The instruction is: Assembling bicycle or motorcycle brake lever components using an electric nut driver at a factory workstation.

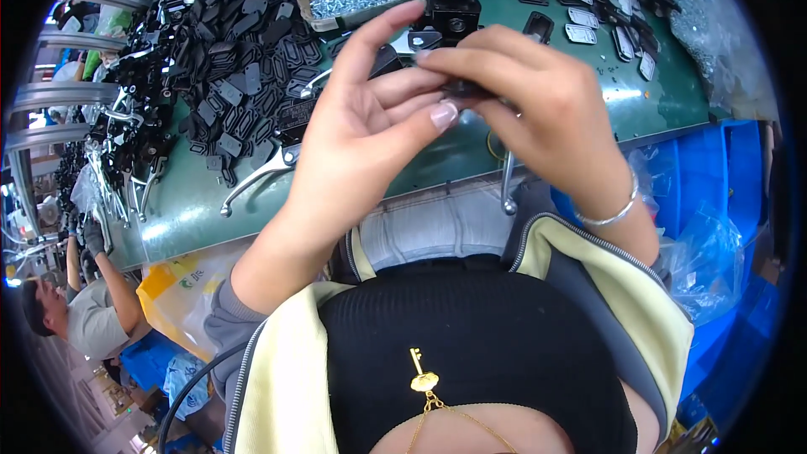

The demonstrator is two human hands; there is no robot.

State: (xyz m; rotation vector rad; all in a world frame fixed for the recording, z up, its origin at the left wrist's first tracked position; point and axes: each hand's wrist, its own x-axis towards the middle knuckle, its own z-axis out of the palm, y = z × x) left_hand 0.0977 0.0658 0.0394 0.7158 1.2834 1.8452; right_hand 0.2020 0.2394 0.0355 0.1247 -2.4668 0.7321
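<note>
My left hand [357,130] and my right hand [538,88] meet above the near edge of the green table. Between their fingertips is a small dark part [461,91], mostly covered by the fingers. The left thumb and lower fingers press on it while the left index finger sticks up free. My right fingers are bent round its other side. Below the right hand hangs a silver lever [508,185]; whether it joins the held part is hidden. On the table beside my left wrist lies another silver lever [261,176] with a black body.
A big heap of black slotted plates [244,59] covers the table's left side. Behind my hands stands a shallow tray [340,23] of small screws. More plates [582,25] lie far right. Blue bins [706,168] stand at right. A gloved co-worker [105,319] is at far left.
</note>
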